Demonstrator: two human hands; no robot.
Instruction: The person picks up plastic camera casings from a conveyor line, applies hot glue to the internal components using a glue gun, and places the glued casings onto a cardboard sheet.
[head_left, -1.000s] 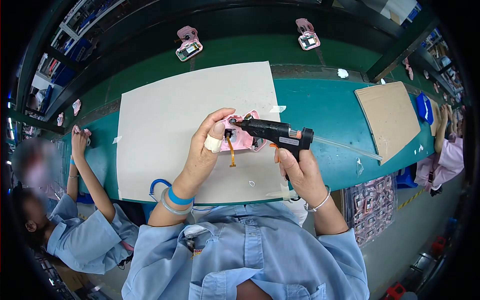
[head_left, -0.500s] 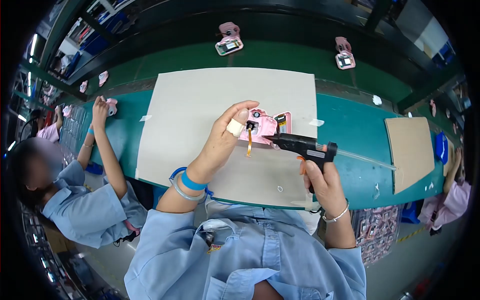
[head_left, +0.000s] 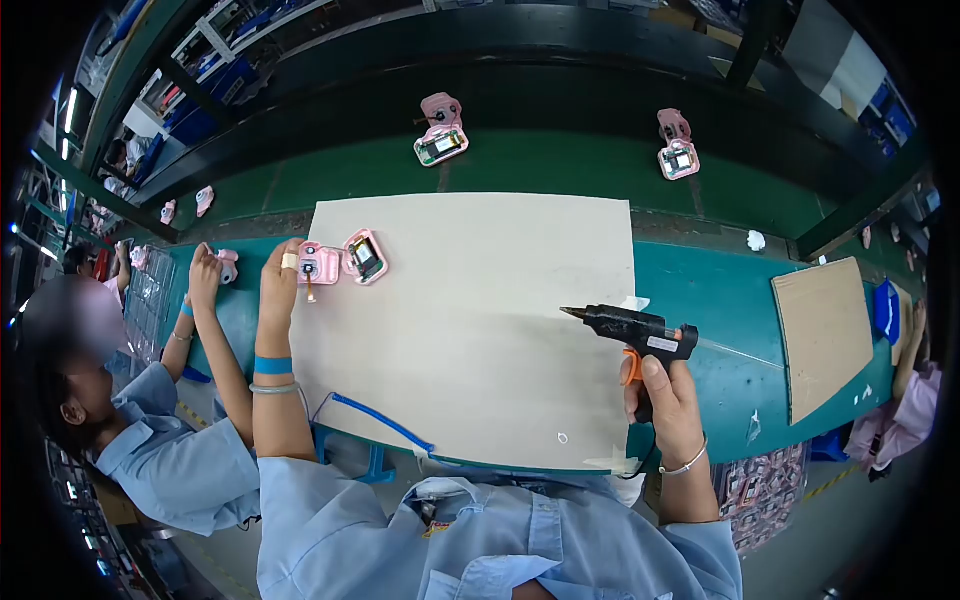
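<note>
My left hand [head_left: 277, 285], with tan tape on a finger, grips the edge of an opened pink toy-camera casing [head_left: 321, 262] near the cardboard's left edge. A short orange ribbon cable hangs from that half. Its other half [head_left: 366, 257], joined beside it, shows a battery and circuit parts. On the right, my right hand [head_left: 668, 405] is closed round the handle of a black hot glue gun [head_left: 640, 330] with an orange trigger. The nozzle points left, away from the casing, and a clear glue stick [head_left: 735, 354] sticks out of the back.
A grey cardboard sheet [head_left: 470, 340] covers the middle of the green table. Two opened pink casings [head_left: 441, 146] [head_left: 678, 158] lie on the green line behind it. Brown cardboard [head_left: 824, 335] lies right. A co-worker [head_left: 170, 420] sits close at left. A blue coiled cord [head_left: 385, 418] crosses the front edge.
My left hand has carried the pink casing left, away from the glue gun. My right hand has moved the gun slightly right, and its nozzle is now clear of the casing.
</note>
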